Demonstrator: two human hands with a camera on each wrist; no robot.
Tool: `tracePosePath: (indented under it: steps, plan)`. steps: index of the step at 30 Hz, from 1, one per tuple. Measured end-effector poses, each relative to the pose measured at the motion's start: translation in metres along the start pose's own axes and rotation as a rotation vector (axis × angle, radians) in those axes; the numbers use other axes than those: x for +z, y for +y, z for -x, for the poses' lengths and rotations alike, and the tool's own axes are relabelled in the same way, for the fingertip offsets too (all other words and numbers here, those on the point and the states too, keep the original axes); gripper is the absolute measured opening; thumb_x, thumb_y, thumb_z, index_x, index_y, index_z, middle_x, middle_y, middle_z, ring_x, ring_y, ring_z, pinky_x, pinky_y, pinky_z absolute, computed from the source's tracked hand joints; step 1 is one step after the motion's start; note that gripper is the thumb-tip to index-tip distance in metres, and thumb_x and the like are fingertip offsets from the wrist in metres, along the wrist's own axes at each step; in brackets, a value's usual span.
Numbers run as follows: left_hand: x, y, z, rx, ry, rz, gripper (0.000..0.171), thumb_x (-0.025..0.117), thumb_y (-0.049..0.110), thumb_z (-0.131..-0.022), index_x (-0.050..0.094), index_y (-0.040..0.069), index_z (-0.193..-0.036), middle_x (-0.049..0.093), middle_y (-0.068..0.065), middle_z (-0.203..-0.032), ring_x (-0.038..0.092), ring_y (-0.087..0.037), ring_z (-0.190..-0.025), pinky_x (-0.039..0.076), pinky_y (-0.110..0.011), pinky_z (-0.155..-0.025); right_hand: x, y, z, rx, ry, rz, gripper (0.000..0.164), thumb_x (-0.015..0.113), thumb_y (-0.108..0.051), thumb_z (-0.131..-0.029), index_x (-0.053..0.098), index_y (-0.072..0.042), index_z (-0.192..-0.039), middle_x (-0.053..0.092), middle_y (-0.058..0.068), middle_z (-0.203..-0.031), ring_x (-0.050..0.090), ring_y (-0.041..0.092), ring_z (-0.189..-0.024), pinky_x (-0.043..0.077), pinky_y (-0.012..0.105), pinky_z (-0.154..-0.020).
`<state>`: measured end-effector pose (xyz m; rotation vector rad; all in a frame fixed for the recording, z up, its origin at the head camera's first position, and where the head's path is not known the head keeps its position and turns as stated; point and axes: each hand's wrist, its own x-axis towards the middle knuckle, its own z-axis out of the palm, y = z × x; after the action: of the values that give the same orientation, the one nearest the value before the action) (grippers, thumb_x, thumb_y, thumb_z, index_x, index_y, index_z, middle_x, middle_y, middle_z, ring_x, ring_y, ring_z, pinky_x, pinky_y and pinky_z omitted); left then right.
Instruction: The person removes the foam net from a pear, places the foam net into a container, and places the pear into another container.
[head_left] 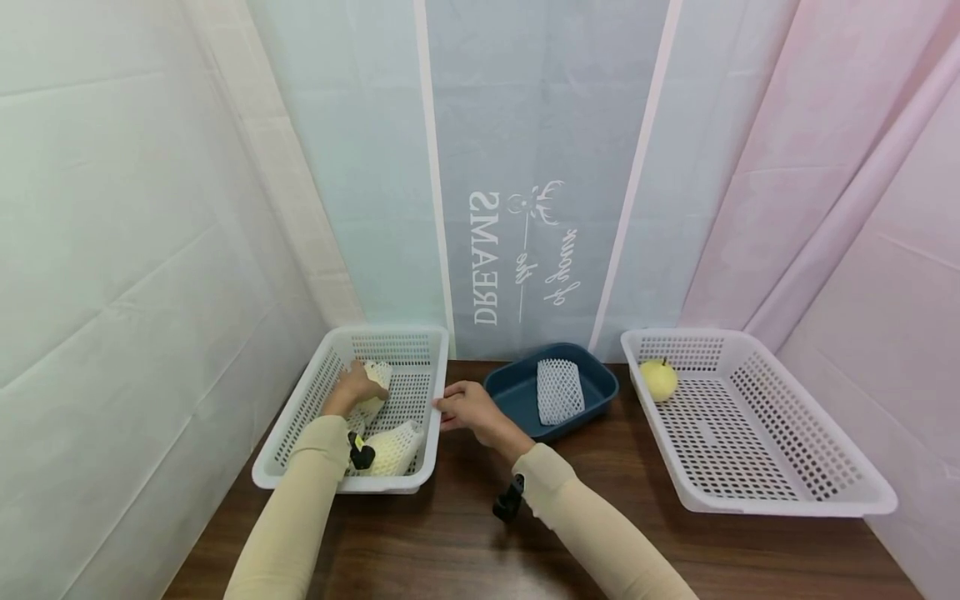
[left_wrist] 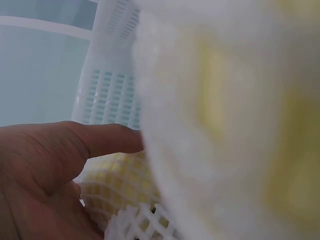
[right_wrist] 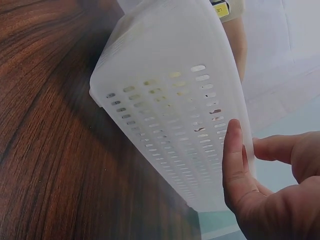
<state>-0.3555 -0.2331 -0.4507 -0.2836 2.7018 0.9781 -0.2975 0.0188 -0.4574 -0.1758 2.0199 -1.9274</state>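
Inside the left white basket, my left hand grips a pale yellow fruit in a white foam net. The left wrist view shows the thumb lying along this netted fruit; the other fingers are mostly hidden behind it. A second netted fruit lies toward the basket's near end and looms blurred in the left wrist view. My right hand pinches the right rim of the same basket, thumb and fingers on either side of the wall.
Between the baskets stands a dark blue tub with a white foam net in it. At the right, another white basket holds a yellow pear in its far left corner. Fabric walls enclose the brown wooden table.
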Motion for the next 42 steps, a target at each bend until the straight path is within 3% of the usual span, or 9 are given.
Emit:
tracePosePath:
  steps: [8, 14, 20, 27, 38, 42]
  plan:
    - [-0.0005, 0.0028, 0.0017, -0.053, -0.034, 0.002, 0.115, 0.077, 0.023, -0.092, -0.005, -0.013, -0.163, 0.01, -0.047, -0.165, 0.022, -0.061, -0.154, 0.032, -0.067, -0.123, -0.0006, 0.0005, 0.0, 0.008, -0.01, -0.004, 0.033, 0.069, -0.01, -0.102, 0.062, 0.009, -0.128, 0.072, 0.024, -0.112, 0.075, 0.019, -0.081, 0.065, 0.043, -0.083]
    - [0.0003, 0.0023, 0.0026, -0.047, -0.043, 0.017, 0.114, 0.076, 0.022, -0.093, -0.006, -0.01, -0.165, 0.004, -0.047, -0.166, 0.019, -0.063, -0.154, 0.032, -0.069, -0.121, -0.0009, 0.0017, -0.0004, 0.019, -0.01, -0.004, 0.034, 0.068, -0.01, -0.103, 0.062, 0.011, -0.128, 0.073, 0.024, -0.111, 0.075, 0.019, -0.081, 0.066, 0.039, -0.079]
    - [0.0011, 0.0012, 0.0048, -0.03, -0.032, -0.01, 0.109, 0.076, 0.024, -0.092, 0.003, -0.009, -0.165, 0.019, -0.047, -0.162, 0.032, -0.061, -0.148, 0.036, -0.069, -0.119, -0.0004, 0.0033, -0.0011, 0.018, -0.013, -0.002, 0.032, 0.067, -0.009, -0.103, 0.061, 0.011, -0.127, 0.072, 0.024, -0.109, 0.074, 0.019, -0.081, 0.066, 0.039, -0.079]
    - [0.002, 0.0002, 0.0047, -0.017, -0.032, 0.015, 0.111, 0.077, 0.023, -0.091, -0.001, -0.011, -0.164, 0.034, -0.045, -0.156, 0.043, -0.056, -0.143, 0.04, -0.064, -0.118, 0.0001, 0.0038, -0.0005, 0.009, -0.01, -0.007, 0.03, 0.067, -0.009, -0.102, 0.062, 0.011, -0.125, 0.072, 0.023, -0.108, 0.073, 0.019, -0.079, 0.066, 0.039, -0.078]
    - [0.0045, 0.0006, 0.0027, 0.0, -0.011, 0.019, 0.109, 0.077, 0.024, -0.09, 0.004, -0.009, -0.164, 0.042, -0.044, -0.148, 0.05, -0.053, -0.134, 0.044, -0.063, -0.114, 0.0, 0.0056, -0.0016, 0.007, -0.012, -0.019, 0.028, 0.066, -0.008, -0.102, 0.064, 0.011, -0.123, 0.072, 0.023, -0.106, 0.072, 0.018, -0.079, 0.066, 0.04, -0.08]
    - [0.0057, 0.0027, 0.0014, 0.001, 0.002, 0.019, 0.113, 0.078, 0.026, -0.09, 0.001, -0.008, -0.165, 0.036, -0.045, -0.152, 0.046, -0.055, -0.139, 0.041, -0.066, -0.116, -0.0004, 0.005, -0.0009, -0.003, -0.019, -0.028, 0.028, 0.066, -0.008, -0.103, 0.063, 0.011, -0.123, 0.072, 0.023, -0.107, 0.072, 0.018, -0.079, 0.066, 0.041, -0.081]
